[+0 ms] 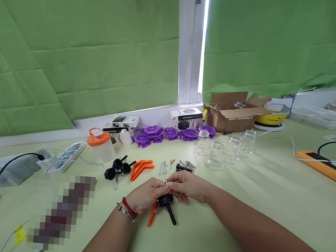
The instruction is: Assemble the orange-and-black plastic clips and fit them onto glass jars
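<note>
My left hand (147, 194) wears a red cord and a metal bangle and is closed around a black round part (166, 199) with a black handle (171, 214) pointing down. An orange strip (152, 214) hangs below its fingers. My right hand (186, 185) pinches a thin metal rod (166, 182) that stands at the top of the black part. Its fingertips meet those of my left hand. Just beyond lie a black piece (184, 168), small springs (192, 166) and metal pins (164, 168).
Black cups (110, 173) and orange V-shaped parts (140, 168) lie left of centre. Farther back are an orange-lidded bottle (103, 146), purple discs (170, 133), glass jars (214, 157) and an open cardboard box (233, 120). A power strip (71, 156) lies left.
</note>
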Tool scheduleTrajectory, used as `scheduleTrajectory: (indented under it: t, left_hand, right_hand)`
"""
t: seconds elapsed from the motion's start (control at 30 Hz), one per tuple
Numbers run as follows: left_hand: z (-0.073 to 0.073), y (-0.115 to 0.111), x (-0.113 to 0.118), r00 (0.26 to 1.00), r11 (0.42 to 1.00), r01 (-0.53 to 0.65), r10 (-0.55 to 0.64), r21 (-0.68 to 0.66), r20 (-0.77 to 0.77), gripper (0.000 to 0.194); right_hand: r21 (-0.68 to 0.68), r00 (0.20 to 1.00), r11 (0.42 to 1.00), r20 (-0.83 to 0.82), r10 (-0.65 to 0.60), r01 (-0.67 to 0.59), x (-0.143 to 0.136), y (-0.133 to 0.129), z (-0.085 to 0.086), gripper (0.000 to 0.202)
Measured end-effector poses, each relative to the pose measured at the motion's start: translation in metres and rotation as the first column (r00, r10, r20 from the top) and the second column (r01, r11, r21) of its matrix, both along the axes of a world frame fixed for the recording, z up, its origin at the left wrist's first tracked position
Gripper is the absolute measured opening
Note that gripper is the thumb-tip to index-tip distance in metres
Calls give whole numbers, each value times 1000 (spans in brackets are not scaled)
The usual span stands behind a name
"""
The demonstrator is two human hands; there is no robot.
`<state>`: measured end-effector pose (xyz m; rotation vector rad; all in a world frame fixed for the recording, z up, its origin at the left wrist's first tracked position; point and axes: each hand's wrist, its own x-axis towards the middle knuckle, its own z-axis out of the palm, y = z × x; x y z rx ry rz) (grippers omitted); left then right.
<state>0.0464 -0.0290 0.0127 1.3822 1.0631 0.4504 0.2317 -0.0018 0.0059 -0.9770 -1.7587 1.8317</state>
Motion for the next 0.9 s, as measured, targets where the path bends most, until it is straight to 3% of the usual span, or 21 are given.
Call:
scheduleTrajectory:
  t: [0.2, 0.37, 0.43, 0.6, 0.83, 0.9]
  left_hand:
    - [1, 2, -4, 995, 996, 88, -87, 10, -51, 40]
    - [3, 2, -6, 996, 998, 57, -55, 26, -70, 40]
    - [3, 2, -7, 997, 999, 27, -24, 44, -70, 39]
    - [1, 4, -7, 996, 998, 35, -30, 56, -84, 43]
    - [14, 4, -21, 997, 995, 81, -80, 52, -21, 46]
    - [17, 0, -24, 984, 985, 174, -174, 11, -32, 47]
  right_hand:
    - [-47, 989, 988, 20, -149, 150, -18, 2, -6, 12]
    - [-11, 931, 932, -28, -364, 364, -28, 9, -3, 9]
    - [34, 937, 937, 9, -349, 349, -30, 11, -3, 10]
    - [46, 985, 992, 119, -122, 117, -30, 16, -5, 21]
    - [-83, 980, 981, 104, -169, 178, -47, 25, 1, 27]
    - [-59, 967, 967, 76, -243, 248, -51, 30, 3, 27]
